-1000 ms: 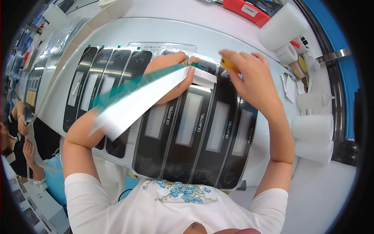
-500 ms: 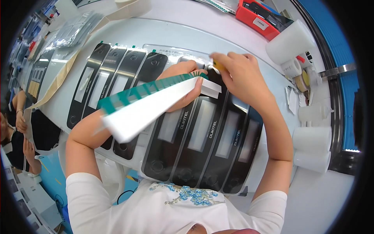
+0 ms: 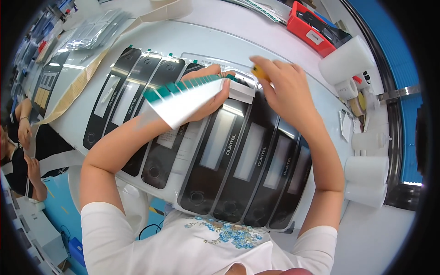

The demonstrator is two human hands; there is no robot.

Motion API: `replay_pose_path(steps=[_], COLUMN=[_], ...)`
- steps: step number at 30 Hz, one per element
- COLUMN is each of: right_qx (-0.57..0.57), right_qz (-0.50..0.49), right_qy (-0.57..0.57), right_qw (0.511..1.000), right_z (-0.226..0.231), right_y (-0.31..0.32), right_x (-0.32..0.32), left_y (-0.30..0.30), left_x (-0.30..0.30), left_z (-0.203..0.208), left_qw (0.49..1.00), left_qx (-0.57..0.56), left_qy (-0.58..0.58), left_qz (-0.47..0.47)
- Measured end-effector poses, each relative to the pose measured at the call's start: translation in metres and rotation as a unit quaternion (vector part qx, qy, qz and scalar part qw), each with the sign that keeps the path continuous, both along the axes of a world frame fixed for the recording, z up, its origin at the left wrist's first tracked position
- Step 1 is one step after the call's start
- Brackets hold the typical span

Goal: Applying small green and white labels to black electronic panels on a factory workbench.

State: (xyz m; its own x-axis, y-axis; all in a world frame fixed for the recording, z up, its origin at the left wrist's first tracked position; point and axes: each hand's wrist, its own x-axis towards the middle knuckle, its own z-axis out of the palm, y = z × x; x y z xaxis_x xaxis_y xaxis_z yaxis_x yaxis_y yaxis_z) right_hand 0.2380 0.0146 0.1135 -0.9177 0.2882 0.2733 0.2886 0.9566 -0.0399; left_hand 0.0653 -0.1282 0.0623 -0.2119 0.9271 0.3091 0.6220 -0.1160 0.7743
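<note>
My left hand (image 3: 213, 105) is closed on a white backing strip (image 3: 185, 106) with a row of green tabs (image 3: 183, 86) along its edge. The strip's free end hangs over my left forearm, blurred. Close by on the right, my right hand (image 3: 288, 87) is curled, a small yellow object (image 3: 260, 72) between its fingers; its kind is mostly hidden. Both hands are over the upper ends of black phone-shaped panels (image 3: 238, 188), each with a pale window. More such panels (image 3: 128, 59) lie to the left, green tabs at their top ends.
A red bin (image 3: 298, 27) of dark parts stands at the far right. White rolls (image 3: 346, 57) and tape rolls (image 3: 357, 103) line the right edge. Clear plastic packs (image 3: 96, 32) and a beige strip (image 3: 78, 87) lie left. Another person's hand (image 3: 32, 169) shows at far left.
The strip's free end has swung up and to the right, still in my left hand. My right hand keeps the yellow object, slightly farther from the left hand. The whole view has shifted slightly.
</note>
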Motion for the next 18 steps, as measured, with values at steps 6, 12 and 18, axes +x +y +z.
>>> replay_pose_path(steps=[6,12,18], right_qx=[0.009,0.019,0.001], right_qz=[0.003,0.036,0.018], right_qy=[-0.035,-0.024,-0.035], right_qw=[0.999,0.999,0.999], right_z=[-0.013,-0.013,-0.015], right_y=[0.000,-0.001,-0.001], right_x=[-0.023,-0.035,-0.037], left_y=[0.011,-0.003,-0.019], left_x=[-0.010,-0.010,-0.002], left_z=[-0.015,-0.008,-0.008], left_qw=[0.984,0.979,0.998], left_qx=[0.079,0.095,0.046], left_qy=[0.153,0.175,0.039], left_qz=[0.039,0.043,0.030])
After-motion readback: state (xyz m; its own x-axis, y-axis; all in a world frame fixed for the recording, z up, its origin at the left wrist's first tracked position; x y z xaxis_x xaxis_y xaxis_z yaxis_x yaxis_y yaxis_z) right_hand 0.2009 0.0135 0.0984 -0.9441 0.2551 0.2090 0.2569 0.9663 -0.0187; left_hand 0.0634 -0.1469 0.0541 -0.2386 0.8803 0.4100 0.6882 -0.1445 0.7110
